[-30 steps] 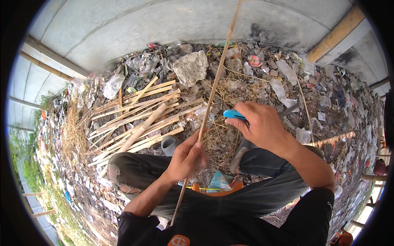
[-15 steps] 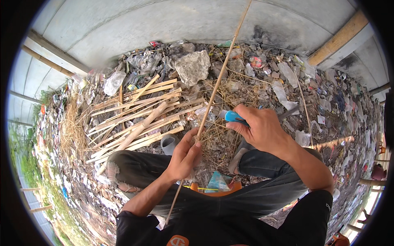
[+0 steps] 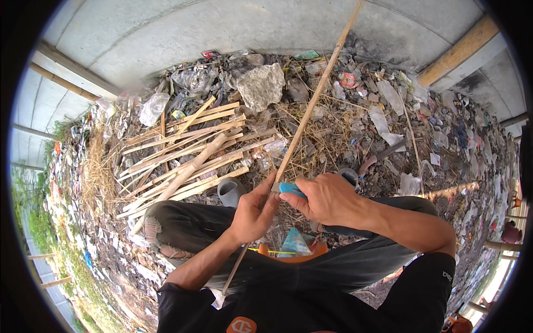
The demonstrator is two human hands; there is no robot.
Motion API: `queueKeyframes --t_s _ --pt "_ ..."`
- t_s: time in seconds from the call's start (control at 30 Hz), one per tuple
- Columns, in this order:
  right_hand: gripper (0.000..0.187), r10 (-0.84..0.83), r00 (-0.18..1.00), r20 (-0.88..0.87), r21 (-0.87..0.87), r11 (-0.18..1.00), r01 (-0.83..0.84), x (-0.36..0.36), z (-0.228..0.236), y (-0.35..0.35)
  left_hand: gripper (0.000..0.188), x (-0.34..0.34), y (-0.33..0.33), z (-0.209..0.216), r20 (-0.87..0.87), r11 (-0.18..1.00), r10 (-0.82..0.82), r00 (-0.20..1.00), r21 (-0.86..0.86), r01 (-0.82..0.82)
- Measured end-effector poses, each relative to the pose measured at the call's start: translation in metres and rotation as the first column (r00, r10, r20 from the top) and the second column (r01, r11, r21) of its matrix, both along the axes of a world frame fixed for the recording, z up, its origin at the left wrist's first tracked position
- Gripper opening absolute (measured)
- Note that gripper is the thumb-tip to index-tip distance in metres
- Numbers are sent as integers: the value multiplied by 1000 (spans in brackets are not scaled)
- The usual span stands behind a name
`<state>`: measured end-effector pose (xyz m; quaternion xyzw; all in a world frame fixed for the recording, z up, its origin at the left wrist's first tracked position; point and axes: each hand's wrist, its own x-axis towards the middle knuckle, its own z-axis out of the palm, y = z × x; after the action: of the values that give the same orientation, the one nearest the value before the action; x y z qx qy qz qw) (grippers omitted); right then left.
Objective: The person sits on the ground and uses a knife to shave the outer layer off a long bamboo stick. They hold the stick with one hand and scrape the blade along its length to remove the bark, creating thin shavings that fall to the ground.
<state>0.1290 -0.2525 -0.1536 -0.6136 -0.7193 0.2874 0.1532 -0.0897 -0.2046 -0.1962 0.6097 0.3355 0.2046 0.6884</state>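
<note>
My left hand [image 3: 252,213] is closed round a long, thin wooden strip [image 3: 311,105]. The strip slants from my lap up past the far wall's lower edge. In my right hand [image 3: 330,200] is a blue utility knife [image 3: 292,190], its short blade against the strip just beyond my left fingers. Both hands meet above the gap between my bent knees, fingertips almost touching. To the left of them lies a loose pile of split wooden strips [image 3: 189,161].
Litter and dry straw cover the ground. A large stone [image 3: 261,89] sits before the grey wall [image 3: 250,28]. Near my knees are a grey cylindrical object [image 3: 229,192] and a similar one [image 3: 350,176]. A long dark blade [image 3: 390,150] lies beyond my right hand.
My right hand has moved left and down, bringing the utility knife onto the strip. The strip's far end has swung right. The dark blade on the ground is now more exposed.
</note>
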Motion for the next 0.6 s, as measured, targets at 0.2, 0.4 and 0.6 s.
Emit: queueKeyframes --t_s 0.2,0.4,0.6 --pt "53 -18 995 96 164 986 2 4 -14 14 54 0 11 0 -63 999 45 997 -24 -47" --pt "52 -71 990 125 260 965 36 13 -8 28 54 7 22 18 -51 999 37 998 -34 -38" --pt "70 -711 700 70 194 698 689 182 1 68 51 -21 -4 29 49 986 -164 985 24 163"
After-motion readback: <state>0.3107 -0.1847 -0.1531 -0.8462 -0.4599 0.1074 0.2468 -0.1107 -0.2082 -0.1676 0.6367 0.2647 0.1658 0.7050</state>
